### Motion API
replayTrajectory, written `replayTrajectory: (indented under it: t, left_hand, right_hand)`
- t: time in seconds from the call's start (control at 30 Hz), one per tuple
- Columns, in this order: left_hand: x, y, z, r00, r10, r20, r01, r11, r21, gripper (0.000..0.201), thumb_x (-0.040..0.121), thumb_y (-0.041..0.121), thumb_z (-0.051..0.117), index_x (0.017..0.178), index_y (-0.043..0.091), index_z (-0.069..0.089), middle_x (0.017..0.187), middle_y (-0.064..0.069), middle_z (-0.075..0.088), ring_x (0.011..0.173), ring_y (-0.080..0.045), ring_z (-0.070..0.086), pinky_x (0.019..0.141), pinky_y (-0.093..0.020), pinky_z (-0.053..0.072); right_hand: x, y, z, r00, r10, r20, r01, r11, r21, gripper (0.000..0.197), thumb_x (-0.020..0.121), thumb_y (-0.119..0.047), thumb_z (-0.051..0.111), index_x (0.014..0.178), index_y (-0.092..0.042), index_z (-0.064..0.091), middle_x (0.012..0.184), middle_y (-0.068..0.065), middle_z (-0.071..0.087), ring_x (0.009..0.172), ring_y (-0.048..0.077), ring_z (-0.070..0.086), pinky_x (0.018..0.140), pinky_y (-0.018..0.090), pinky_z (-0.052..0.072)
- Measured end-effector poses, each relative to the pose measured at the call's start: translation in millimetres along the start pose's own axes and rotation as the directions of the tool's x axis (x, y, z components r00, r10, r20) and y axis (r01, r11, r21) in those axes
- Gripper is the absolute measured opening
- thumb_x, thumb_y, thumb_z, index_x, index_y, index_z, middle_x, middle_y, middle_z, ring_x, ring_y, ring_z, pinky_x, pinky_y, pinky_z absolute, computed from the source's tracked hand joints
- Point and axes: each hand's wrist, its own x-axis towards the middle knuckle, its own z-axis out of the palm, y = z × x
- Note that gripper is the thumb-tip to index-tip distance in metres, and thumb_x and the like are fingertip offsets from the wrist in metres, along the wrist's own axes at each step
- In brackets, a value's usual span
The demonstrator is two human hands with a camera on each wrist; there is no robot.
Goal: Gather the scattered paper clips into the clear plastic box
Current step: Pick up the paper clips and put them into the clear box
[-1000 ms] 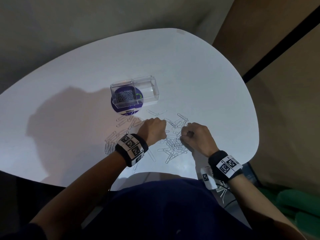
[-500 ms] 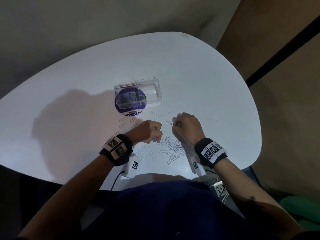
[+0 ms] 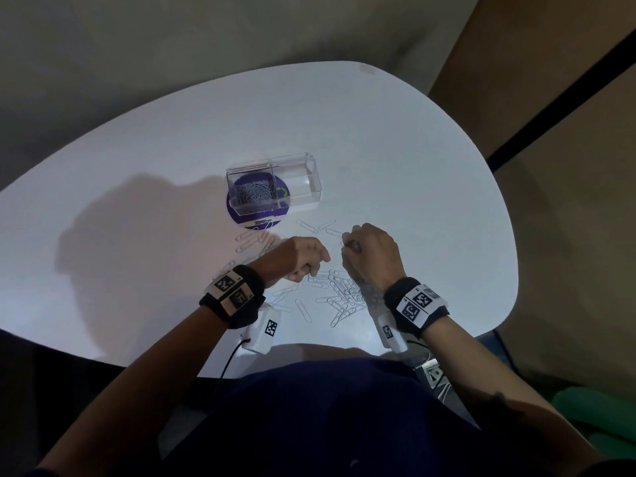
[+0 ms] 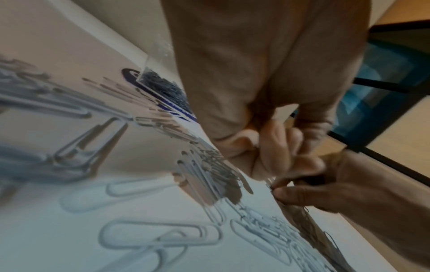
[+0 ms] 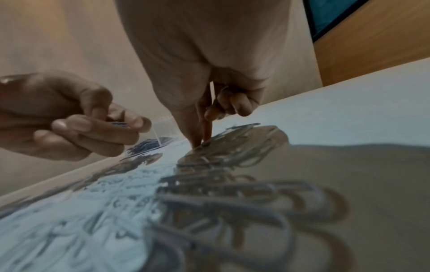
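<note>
The clear plastic box (image 3: 300,186) stands on a purple disc (image 3: 253,215) with a heap of paper clips (image 3: 253,195) in its left half. Loose paper clips (image 3: 339,293) lie scattered on the white table (image 3: 395,160) between my wrists. My left hand (image 3: 311,268) hovers over them with fingers curled, pinching a few clips (image 5: 119,123). Just in front of the heap, my right hand (image 3: 347,246) pinches a clip (image 5: 202,143) against the tabletop between thumb and index finger, its other fingers curled in. In the left wrist view both hands are blurred.
More clips (image 3: 253,239) lie left of my left hand, near the purple disc, and a few single clips (image 3: 318,226) lie between the box and my right hand. The table's near edge (image 3: 309,346) runs close to my body. A wooden wall (image 3: 557,108) stands to the right.
My right hand has moved from the near side of the heap forward and left, toward the box. My left wrist has drawn back and turned while its fingers stay curled.
</note>
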Motion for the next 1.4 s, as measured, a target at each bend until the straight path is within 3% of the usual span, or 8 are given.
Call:
replayTrajectory:
  t: [0.23,0.47,0.67,0.83,1.03,1.17,1.3,1.4]
  left_hand:
    - [8,4,17,0.977,0.152,-0.150,-0.092,0.933,0.349,0.023,0.091,0.019,0.054,0.071,0.010,0.058,0.066,0.001,0.055,0.058,-0.007,0.046,0.058,-0.023,0.036]
    - [5,-4,48,0.935,0.352,-0.040,-0.167,0.536,0.828,0.016,0.090,0.035,0.057,0.086,0.021,0.064,0.076,-0.003,0.069,0.076,-0.024,0.064,0.078,-0.041,0.050]
    - [15,-4,60,0.902,0.427,0.060,-0.218,0.332,0.918,0.021,0.092,0.043,0.054,0.106,0.030,0.062,0.093,-0.003,0.072,0.084,-0.028,0.065,0.074,-0.038,0.050]
    - [17,-3,60,0.905,0.424,0.036,-0.209,0.369,0.906,0.015,0.091,0.026,0.049,0.091,0.025,0.064,0.077,0.001,0.070,0.068,-0.025,0.064,0.066,-0.036,0.050]
    - [14,-8,42,0.908,0.419,0.013,-0.200,0.408,0.891,0.010,0.090,0.023,0.056,0.098,0.019,0.060,0.068,0.009,0.060,0.066,-0.018,0.057,0.070,-0.030,0.044]
    - [9,-8,34,0.893,0.448,-0.034,-0.205,0.474,0.856,0.020,0.083,0.025,0.065,0.100,0.019,0.060,0.060,0.019,0.038,0.066,-0.014,0.048,0.071,-0.027,0.039]
    - [14,0,34,0.836,0.521,-0.174,-0.150,0.521,0.840,0.013,0.089,0.024,0.060,0.097,0.015,0.063,0.073,-0.001,0.067,0.073,-0.029,0.064,0.069,-0.030,0.042]
    - [22,7,40,0.838,0.490,-0.238,-0.062,0.520,0.852,0.028,0.092,0.037,0.059,0.103,0.013,0.063,0.091,-0.008,0.071,0.086,-0.030,0.065,0.076,-0.036,0.047]
  right_hand:
    - [20,-7,-2,0.981,-0.017,0.192,0.015,1.000,0.012,0.017,0.073,-0.023,0.065,0.065,-0.012,0.055,0.075,-0.001,0.055,0.068,0.020,0.051,0.052,0.028,0.030]
    - [21,-2,-12,0.952,-0.137,0.275,0.138,0.990,0.013,0.012,0.074,-0.019,0.064,0.071,-0.011,0.056,0.078,0.000,0.055,0.073,0.022,0.053,0.062,0.032,0.040]
    - [15,27,-40,0.982,0.026,0.190,-0.112,0.883,0.456,0.015,0.079,-0.008,0.067,0.071,-0.002,0.055,0.067,-0.004,0.060,0.066,-0.001,0.061,0.066,0.026,0.040]
    - [-5,41,-39,0.959,0.127,0.253,-0.273,0.654,0.705,0.015,0.072,-0.019,0.074,0.087,-0.016,0.071,0.086,0.027,0.067,0.075,0.032,0.063,0.069,0.030,0.048]
    - [-24,41,-38,0.923,0.179,0.341,-0.379,0.582,0.720,0.019,0.080,-0.006,0.055,0.072,0.009,0.064,0.089,0.032,0.067,0.056,0.023,0.045,0.053,0.028,0.032]
    - [-29,41,-30,0.932,0.130,0.340,-0.342,0.627,0.700,0.010,0.080,-0.005,0.068,0.071,-0.005,0.072,0.067,0.021,0.062,0.058,0.023,0.048,0.057,0.031,0.039]
    - [-24,32,-23,0.952,0.137,0.272,-0.291,0.673,0.680,0.017,0.077,-0.017,0.080,0.069,-0.006,0.069,0.074,0.033,0.062,0.054,0.023,0.049,0.056,0.032,0.043]
    - [-17,22,-21,0.971,0.125,0.204,-0.226,0.762,0.607,0.027,0.079,-0.027,0.079,0.061,-0.013,0.064,0.066,0.014,0.067,0.054,0.015,0.055,0.063,0.028,0.048]
